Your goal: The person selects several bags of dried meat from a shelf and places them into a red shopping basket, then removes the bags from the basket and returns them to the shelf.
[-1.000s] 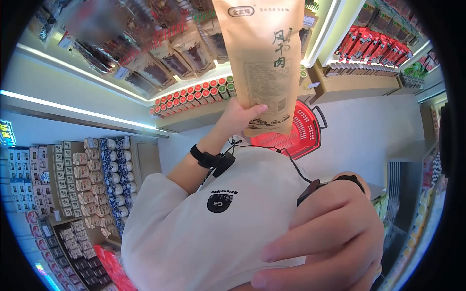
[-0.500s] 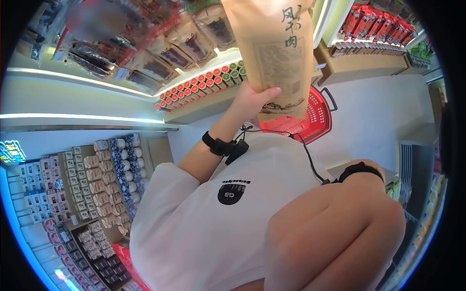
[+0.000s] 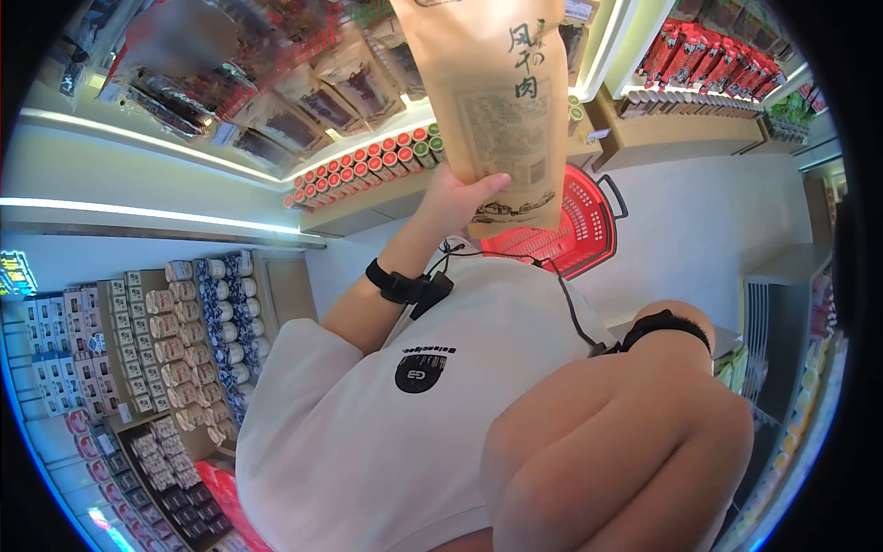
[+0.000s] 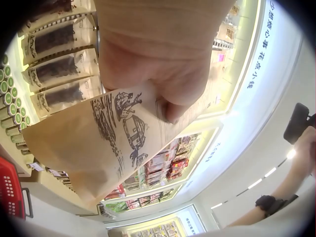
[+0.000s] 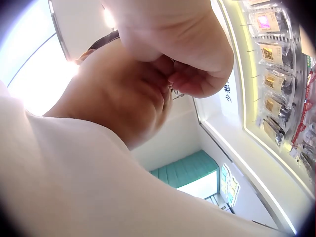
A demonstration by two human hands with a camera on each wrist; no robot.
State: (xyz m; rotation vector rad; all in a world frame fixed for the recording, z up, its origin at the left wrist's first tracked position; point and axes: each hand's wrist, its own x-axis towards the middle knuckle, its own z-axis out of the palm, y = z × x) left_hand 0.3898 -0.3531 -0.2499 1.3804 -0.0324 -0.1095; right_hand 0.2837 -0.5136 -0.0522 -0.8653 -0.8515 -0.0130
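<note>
My left hand point(image 3: 460, 201) grips the lower part of a tall kraft paper bag of dried meat point(image 3: 504, 120), its thumb across the printed face and the other fingers hidden behind. Dark lettering and a pale text panel show on the bag; its top runs out of the head view. In the left wrist view, a line drawing of houses marks the bag's lower end point(image 4: 118, 128). Close to the head camera is my right hand point(image 3: 625, 442), back of the hand up. The right wrist view has its curled fingers point(image 5: 195, 84) right at the mouth, with nothing visible in them.
A red basket point(image 3: 598, 225) with a dark handle stands on the floor beyond the bag. Shelves of packaged meat point(image 3: 322, 97) and a row of red- and green-topped cans point(image 3: 363, 166) line the wall ahead. Stacked jars point(image 3: 221, 322) and boxes fill the left side.
My right hand, with fingers apart one second ago, has bent its fingers inward and shows mostly its back. The left hand keeps the bag held up; the view has shifted slightly.
</note>
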